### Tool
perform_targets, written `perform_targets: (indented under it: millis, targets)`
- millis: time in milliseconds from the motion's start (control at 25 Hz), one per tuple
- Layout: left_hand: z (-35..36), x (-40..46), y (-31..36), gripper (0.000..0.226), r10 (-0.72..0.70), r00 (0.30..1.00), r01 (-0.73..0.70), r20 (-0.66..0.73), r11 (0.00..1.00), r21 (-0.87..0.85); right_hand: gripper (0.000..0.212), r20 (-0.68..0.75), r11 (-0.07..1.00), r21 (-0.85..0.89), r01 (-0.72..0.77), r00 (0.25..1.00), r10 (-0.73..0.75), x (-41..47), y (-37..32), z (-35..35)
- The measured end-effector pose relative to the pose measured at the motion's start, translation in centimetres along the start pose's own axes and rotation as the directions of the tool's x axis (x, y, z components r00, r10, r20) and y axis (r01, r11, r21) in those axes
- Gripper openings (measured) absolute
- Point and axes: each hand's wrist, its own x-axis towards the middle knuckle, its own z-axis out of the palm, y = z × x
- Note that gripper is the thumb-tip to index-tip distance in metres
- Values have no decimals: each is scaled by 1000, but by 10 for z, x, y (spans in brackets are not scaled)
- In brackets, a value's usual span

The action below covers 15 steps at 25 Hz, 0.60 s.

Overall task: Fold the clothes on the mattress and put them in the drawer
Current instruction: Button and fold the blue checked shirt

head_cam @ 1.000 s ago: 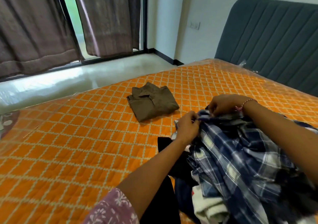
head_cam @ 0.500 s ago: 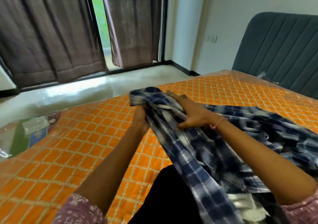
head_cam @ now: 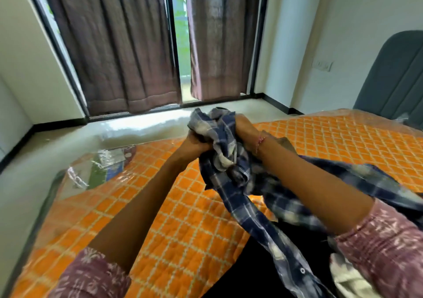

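**A:** Where do you stand in the job?

**B:** You're at the start of folding the blue plaid shirt [head_cam: 231, 190]. Both your hands are bunched together at about 12 o'clock from your chest, raised above the mattress [head_cam: 164, 229]. Your left hand [head_cam: 194, 143] has its fingers curled round a wad of the cloth, and your right hand [head_cam: 243, 127] grips the same wad from the other side, the two nearly touching. The rest of the shirt trails down and back toward 4 o'clock, over your right forearm and across the dark garment [head_cam: 251, 270] near you.

**A:** What does the next move ask of you?

**B:** As I judge it, you need to find two matching points, probably collar or shoulders, and draw your hands apart so the shirt hangs open. Right now it's a twisted rope, so a shake may be needed. One tail hangs low at 5 o'clock with a snap showing; mind it doesn't drag the pile beneath.

**A:** Is there room to lay it flat?

**B:** Yes, I'd say. The orange quilted surface from 9 to 11 o'clock looks free of clothes. The mattress edge runs close at 10 o'clock, where plastic wrap [head_cam: 100, 167] crinkles at the corner, and beyond it is floor [head_cam: 68, 142]. Keep the sleeves from spilling over that side. At 2 o'clock the mattress runs toward the grey headboard [head_cam: 393, 78], well apart from your hands. No drawer shows from here.
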Motion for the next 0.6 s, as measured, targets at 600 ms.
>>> perform_targets:
  millis: [600]
  targets:
    - [-175,-45,52,43,-365,783,49,-504,844,-535,37,354,837,-337,431,882,-311,12,-23,153]
